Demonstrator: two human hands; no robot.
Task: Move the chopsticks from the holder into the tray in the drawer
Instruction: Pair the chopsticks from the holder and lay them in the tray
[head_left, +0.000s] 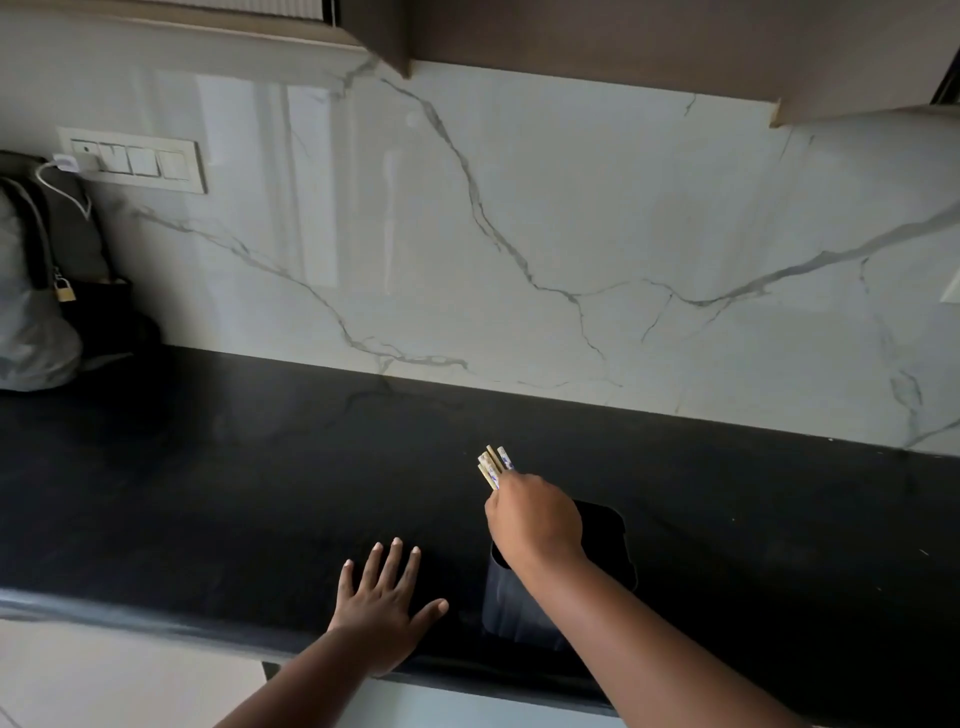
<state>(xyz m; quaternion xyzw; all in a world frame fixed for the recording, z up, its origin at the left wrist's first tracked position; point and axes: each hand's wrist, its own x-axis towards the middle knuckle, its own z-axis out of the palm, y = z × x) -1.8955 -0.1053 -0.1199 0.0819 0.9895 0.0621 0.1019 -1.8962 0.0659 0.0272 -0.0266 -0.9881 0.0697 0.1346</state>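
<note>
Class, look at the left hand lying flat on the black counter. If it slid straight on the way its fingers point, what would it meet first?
The left hand points up the bare countertop toward the marble backsplash. Nothing shows in that line, so the backsplash looks first, though depth is hard to judge. The holder sits off to its right.

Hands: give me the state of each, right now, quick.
Left hand: open, fingers spread flat on the black stone countertop.
Right hand: closed around a bundle of pale wooden chopsticks with blue patterning, above the dark holder.
</note>
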